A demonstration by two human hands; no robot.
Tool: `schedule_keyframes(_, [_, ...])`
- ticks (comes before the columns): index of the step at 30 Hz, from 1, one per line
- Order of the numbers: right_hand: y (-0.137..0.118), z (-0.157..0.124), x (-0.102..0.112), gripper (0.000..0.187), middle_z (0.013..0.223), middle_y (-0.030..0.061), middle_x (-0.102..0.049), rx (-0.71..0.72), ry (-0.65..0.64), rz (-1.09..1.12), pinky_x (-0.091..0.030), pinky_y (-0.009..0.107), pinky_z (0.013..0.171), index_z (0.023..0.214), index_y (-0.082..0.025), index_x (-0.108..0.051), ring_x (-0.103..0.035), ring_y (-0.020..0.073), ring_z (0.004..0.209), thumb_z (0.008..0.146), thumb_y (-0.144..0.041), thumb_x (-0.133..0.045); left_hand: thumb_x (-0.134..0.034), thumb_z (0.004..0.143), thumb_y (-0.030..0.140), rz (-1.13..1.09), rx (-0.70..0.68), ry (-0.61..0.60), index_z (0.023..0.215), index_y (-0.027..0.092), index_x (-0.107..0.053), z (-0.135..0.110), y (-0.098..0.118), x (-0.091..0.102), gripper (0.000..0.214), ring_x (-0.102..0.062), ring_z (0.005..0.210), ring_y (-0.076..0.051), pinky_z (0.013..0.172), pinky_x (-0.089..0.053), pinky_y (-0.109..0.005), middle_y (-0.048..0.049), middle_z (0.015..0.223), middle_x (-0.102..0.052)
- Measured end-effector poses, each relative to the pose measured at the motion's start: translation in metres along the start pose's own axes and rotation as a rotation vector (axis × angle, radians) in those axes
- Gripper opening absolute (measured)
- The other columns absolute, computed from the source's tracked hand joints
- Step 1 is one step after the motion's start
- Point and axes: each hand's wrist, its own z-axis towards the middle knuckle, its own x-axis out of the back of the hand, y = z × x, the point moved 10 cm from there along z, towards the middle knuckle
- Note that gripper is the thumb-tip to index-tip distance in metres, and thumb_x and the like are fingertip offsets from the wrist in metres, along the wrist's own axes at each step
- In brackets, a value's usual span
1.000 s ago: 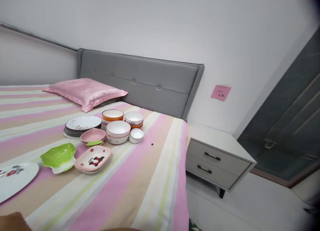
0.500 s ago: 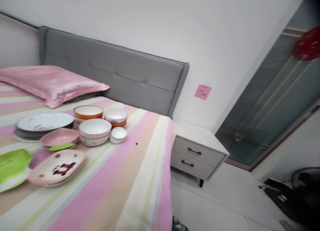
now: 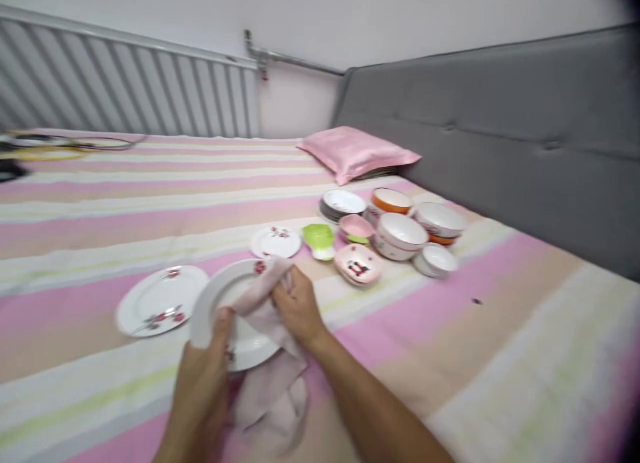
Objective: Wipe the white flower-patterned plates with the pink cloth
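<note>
My left hand (image 3: 205, 376) grips the near rim of a white plate (image 3: 220, 296) with a red flower print, held above the striped bed cover. My right hand (image 3: 297, 306) presses a pale pink cloth (image 3: 265, 383) against the plate's face; its fingers are closed on the cloth, and the cloth hangs down below the plate. Two more white flowered plates lie flat on the bed, one (image 3: 160, 306) to the left and a smaller one (image 3: 276, 241) beyond.
Farther right stand a green leaf dish (image 3: 320, 239), a pink dish with a red and black figure (image 3: 358, 264), a plate stack (image 3: 343, 204) and several bowls (image 3: 400, 233). A pink pillow (image 3: 357, 153) lies by the grey headboard (image 3: 500, 143). Cables (image 3: 55, 143) lie far left.
The view has swung left from the bedside cabinet and door onto the bed. Both hands, the plate and the cloth have come into sight; the dishes now appear farther away.
</note>
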Motion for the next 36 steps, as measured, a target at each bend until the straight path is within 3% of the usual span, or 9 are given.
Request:
schedule_keyframes(2, [-0.006,-0.002,-0.006,0.016,0.08,0.0004,-0.061,0.048,-0.075,-0.083,-0.042,0.023,0.065,0.089,-0.017,-0.057,-0.054,0.0143,0.072,0.076,-0.024,-0.052,-0.06,0.069,0.052,0.114,-0.031,-0.001,0.112,0.015,-0.058,0.009,0.012,0.005,0.056,-0.061,0.088,-0.025,0.072,-0.047,-0.03,-0.0096,0.097,-0.067])
schedule_keyframes(9, [-0.016,-0.025,-0.042,0.005,0.063,-0.0043,-0.054,0.093,-0.488,-0.362,-0.031,0.019,0.054,0.073,-0.019,-0.055,-0.045,0.0097,0.057,0.074,-0.023,-0.056,-0.063,0.07,0.04,0.316,0.075,-0.542,0.095,0.015,-0.065,-0.013,0.009,-0.016,0.036,-0.059,0.069,-0.02,0.058,-0.044,-0.025,-0.0042,0.072,-0.066])
schedule_keyframes(14, [-0.008,-0.04,-0.061,0.003,0.064,-0.0052,-0.056,0.05,-0.659,-0.379,-0.032,0.019,0.054,0.072,-0.019,-0.056,-0.045,0.0094,0.057,0.07,-0.018,-0.057,-0.071,0.059,0.041,0.306,0.192,-0.355,0.075,0.014,-0.063,-0.012,-0.002,0.007,0.032,-0.055,0.061,-0.016,0.052,-0.041,-0.022,-0.0005,0.064,-0.06])
schedule_keyframes(17, [-0.003,-0.031,-0.052,0.001,0.066,-0.0046,-0.056,-0.016,-0.547,-0.211,-0.035,0.019,0.055,0.072,-0.018,-0.057,-0.048,0.0102,0.06,0.072,-0.019,-0.056,-0.058,0.068,0.055,0.048,0.209,-0.355,0.076,0.014,-0.064,-0.012,0.001,-0.003,0.043,-0.058,0.064,-0.019,0.056,-0.043,-0.025,-0.004,0.065,-0.063])
schedule_keyframes(20, [0.006,-0.011,-0.019,0.012,0.081,0.0004,-0.062,-0.091,-0.195,0.012,-0.042,0.022,0.065,0.081,-0.017,-0.058,-0.056,0.0147,0.076,0.076,-0.027,-0.056,-0.045,0.074,0.061,-0.18,0.15,-0.355,0.094,0.014,-0.064,-0.011,0.011,-0.017,0.054,-0.061,0.082,-0.024,0.071,-0.046,-0.03,-0.0088,0.084,-0.068])
schedule_keyframes(22, [0.012,-0.006,-0.002,0.025,0.095,0.0043,-0.063,-0.117,0.0,0.134,-0.044,0.026,0.074,0.095,-0.017,-0.058,-0.057,0.0177,0.089,0.077,-0.033,-0.056,-0.051,0.073,0.057,-0.163,0.072,-0.34,0.103,0.014,-0.061,-0.011,0.014,-0.023,0.054,-0.06,0.091,-0.026,0.077,-0.045,-0.033,-0.0104,0.094,-0.068])
schedule_keyframes(24, [0.018,-0.004,0.002,0.035,0.101,0.006,-0.063,-0.131,0.064,0.199,-0.045,0.028,0.079,0.105,-0.017,-0.055,-0.058,0.0189,0.093,0.076,-0.036,-0.058,-0.063,0.068,0.047,-0.026,-0.009,-0.302,0.105,0.012,-0.061,-0.01,0.014,-0.027,0.051,-0.059,0.095,-0.028,0.081,-0.045,-0.035,-0.0115,0.096,-0.068])
schedule_keyframes(28, [0.017,-0.005,-0.001,0.035,0.098,0.0058,-0.065,-0.111,0.029,0.173,-0.046,0.028,0.078,0.105,-0.017,-0.056,-0.059,0.0194,0.092,0.076,-0.037,-0.058,-0.058,0.074,0.041,0.181,-0.144,-0.319,0.104,0.013,-0.062,-0.01,0.019,-0.029,0.041,-0.059,0.094,-0.026,0.082,-0.045,-0.035,-0.0105,0.098,-0.067])
schedule_keyframes(36, [-0.008,-0.015,-0.029,0.009,0.074,-0.0009,-0.061,-0.02,-0.355,-0.099,-0.041,0.021,0.06,0.08,-0.016,-0.06,-0.055,0.0142,0.07,0.074,-0.02,-0.055,-0.067,0.066,0.025,0.29,0.016,-0.641,0.1,0.014,-0.064,-0.019,0.015,-0.024,0.036,-0.062,0.079,-0.025,0.07,-0.049,-0.033,-0.0079,0.083,-0.068])
